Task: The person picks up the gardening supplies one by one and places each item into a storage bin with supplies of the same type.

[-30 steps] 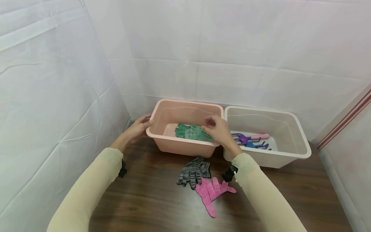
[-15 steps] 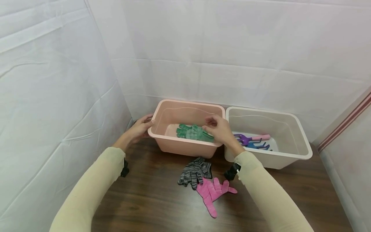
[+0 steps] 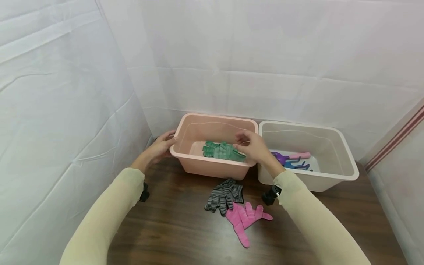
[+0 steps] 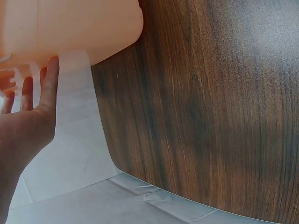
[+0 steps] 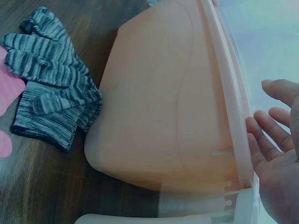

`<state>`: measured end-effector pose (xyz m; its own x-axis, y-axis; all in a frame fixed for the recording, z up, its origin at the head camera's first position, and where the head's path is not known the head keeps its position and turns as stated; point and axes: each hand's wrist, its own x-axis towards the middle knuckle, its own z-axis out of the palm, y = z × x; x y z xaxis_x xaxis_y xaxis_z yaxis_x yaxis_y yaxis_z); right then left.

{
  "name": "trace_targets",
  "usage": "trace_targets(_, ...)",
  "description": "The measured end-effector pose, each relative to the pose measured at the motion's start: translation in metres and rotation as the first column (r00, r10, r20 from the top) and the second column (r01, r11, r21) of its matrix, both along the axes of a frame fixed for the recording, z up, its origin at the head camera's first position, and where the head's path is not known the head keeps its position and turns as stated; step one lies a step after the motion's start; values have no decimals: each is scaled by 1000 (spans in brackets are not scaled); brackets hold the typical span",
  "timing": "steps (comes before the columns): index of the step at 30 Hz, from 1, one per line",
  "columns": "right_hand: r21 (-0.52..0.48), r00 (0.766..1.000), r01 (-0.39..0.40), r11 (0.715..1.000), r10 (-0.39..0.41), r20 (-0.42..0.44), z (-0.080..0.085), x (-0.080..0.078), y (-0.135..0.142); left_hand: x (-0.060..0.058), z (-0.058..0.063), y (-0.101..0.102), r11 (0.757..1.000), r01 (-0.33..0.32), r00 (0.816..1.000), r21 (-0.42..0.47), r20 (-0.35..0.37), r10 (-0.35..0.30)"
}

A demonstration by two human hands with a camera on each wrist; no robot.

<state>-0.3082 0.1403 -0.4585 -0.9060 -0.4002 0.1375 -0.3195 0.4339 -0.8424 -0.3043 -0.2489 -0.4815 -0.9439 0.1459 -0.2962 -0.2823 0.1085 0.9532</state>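
In the head view, my left hand (image 3: 159, 148) holds the left end of a pink bin (image 3: 212, 167), thumb at the rim. Its fingers (image 4: 50, 86) touch the bin's outer wall in the left wrist view. Over the bin's right end is my right hand (image 3: 251, 147), with loosely bent fingers and nothing seen between them. A green knit glove (image 3: 220, 151) lies flat in the bin, close below that hand. In front of the bin a black-and-grey knit glove (image 3: 223, 195) lies on the table, partly over a pink glove (image 3: 243, 219).
A whitish bin (image 3: 304, 178) stands against the pink one's right side. Inside are a purple hand rake (image 3: 281, 158), a blue rake (image 3: 291, 165) and a pink handle (image 3: 299, 155). White sheets (image 3: 271, 55) hang behind the brown wooden table (image 3: 172, 221).
My right wrist shifts slightly right, covering more of the purple rake. The left hand stays at the bin's rim, and the gloves have not visibly moved.
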Motion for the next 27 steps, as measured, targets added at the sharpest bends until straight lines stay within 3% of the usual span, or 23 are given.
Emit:
trace_targets(15,-12,992,-81,997,79,-100,7,26,0,-3,-1,0,1000,-2,1000,-14,21,2)
trace_targets(27,44,958,-165,985,171,-231,13,52,1,-2,-1,-2,1000,-6,1000,-9,20,6)
